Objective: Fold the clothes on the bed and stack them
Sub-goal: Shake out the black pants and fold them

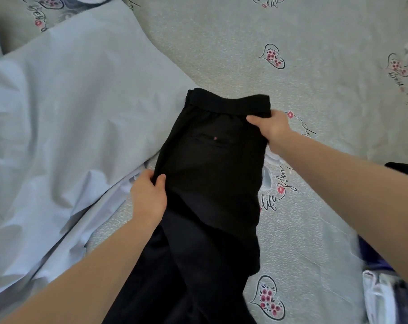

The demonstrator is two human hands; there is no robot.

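Head view: the black trousers (212, 174) lie mid-bed, waistband far. The left hand (149, 197) pinches their left edge; the right hand (271, 127) grips the right side beneath the waistband. Best pull both edges taut, seams aligned, before folding.

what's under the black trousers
The patterned bedsheet shows all around the black trousers, which the left hand and right hand grip. Anything directly beneath the cloth is covered.
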